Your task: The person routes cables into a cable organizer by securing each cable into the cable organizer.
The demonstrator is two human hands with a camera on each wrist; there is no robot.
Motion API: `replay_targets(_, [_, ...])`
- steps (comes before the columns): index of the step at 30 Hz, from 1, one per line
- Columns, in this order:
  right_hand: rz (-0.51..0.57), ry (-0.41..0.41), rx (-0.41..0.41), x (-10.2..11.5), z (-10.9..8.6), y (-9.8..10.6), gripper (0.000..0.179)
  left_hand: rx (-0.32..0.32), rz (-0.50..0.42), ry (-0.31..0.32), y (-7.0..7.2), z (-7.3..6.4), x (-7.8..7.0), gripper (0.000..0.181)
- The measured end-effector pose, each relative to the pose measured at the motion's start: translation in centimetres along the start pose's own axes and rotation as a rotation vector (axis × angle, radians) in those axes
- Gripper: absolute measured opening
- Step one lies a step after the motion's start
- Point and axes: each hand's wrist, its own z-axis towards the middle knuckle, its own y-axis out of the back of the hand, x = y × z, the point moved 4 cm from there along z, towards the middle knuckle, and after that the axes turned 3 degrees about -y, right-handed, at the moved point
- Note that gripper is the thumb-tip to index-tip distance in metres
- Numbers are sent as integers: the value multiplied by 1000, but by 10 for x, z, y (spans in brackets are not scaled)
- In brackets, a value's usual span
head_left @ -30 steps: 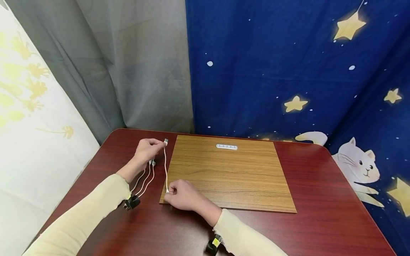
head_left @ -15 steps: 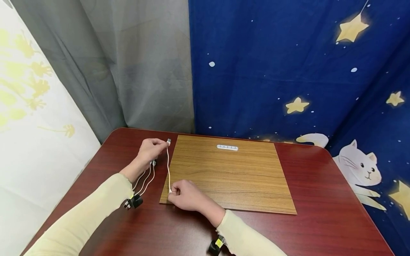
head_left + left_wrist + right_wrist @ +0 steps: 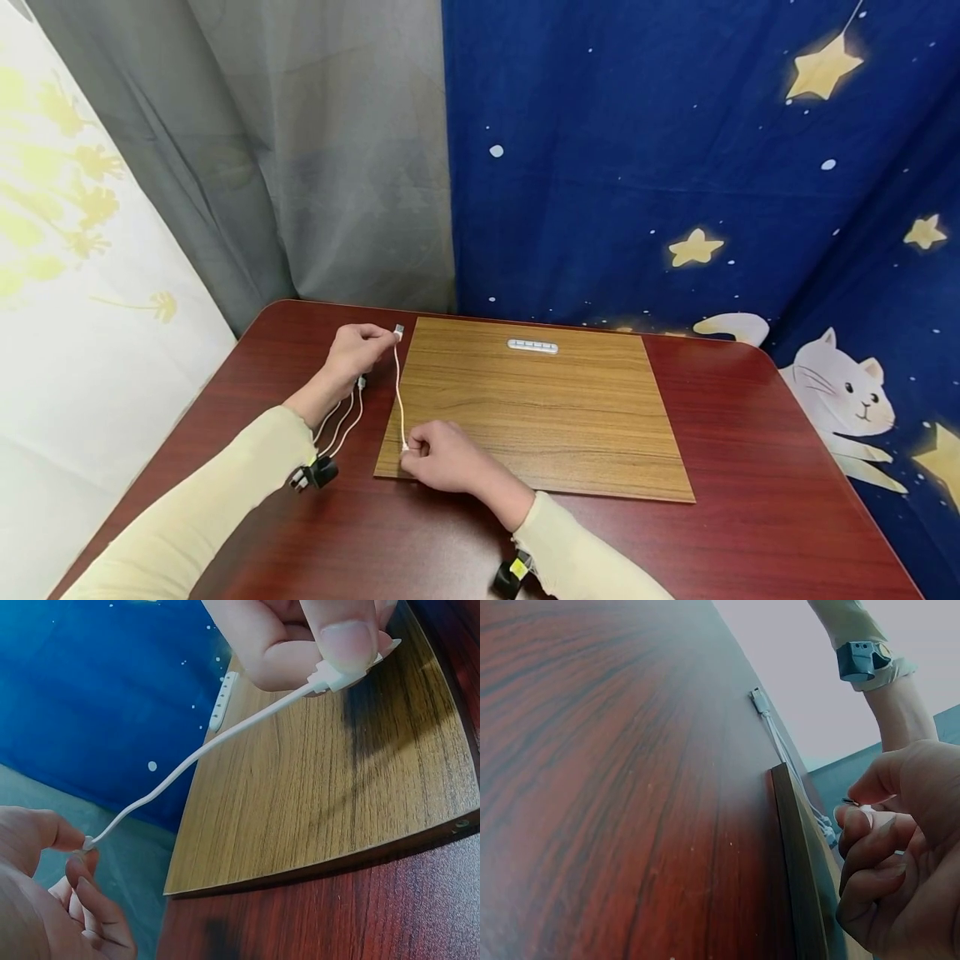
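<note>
A short white USB cable (image 3: pixel 398 383) runs between my two hands over the left edge of a wood-grain board (image 3: pixel 540 408). My left hand (image 3: pixel 355 350) pinches its far end, where the metal USB plug (image 3: pixel 399 330) points up past the fingertips. Nearer to me, my right hand (image 3: pixel 446 457) pinches the other end between thumb and forefinger, over the board's front left corner. In the left wrist view the cable (image 3: pixel 202 752) has a slight bend, and the white connector (image 3: pixel 336 678) shows at the right thumb. A small metal tip (image 3: pixel 850 801) pokes out of the right fingers in the right wrist view.
A white slotted cable holder strip (image 3: pixel 532 346) lies near the board's back edge. Several more white cables (image 3: pixel 347 423) lie on the dark red table (image 3: pixel 750 433) left of the board, partly under my left arm. Grey and blue curtains (image 3: pixel 585 167) hang behind.
Both hands have shifted a little to the right, carrying the cable with them. The right hand and its cable end now lie slightly farther over the board. Both grips stay the same.
</note>
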Motion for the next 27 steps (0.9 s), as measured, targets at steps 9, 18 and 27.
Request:
replay_targets(9, [-5,10,-3,-2,-2,3,31,3,-1,-16,-6,0,-4,22])
replay_targets(18, [-6,20,-11,-3,-6,4,32,3,-8,-20,-15,0,-5,21])
replay_targets(27, [-2,15,-18,-6,-9,10,34,15,-24,-22,-22,3,-8,24])
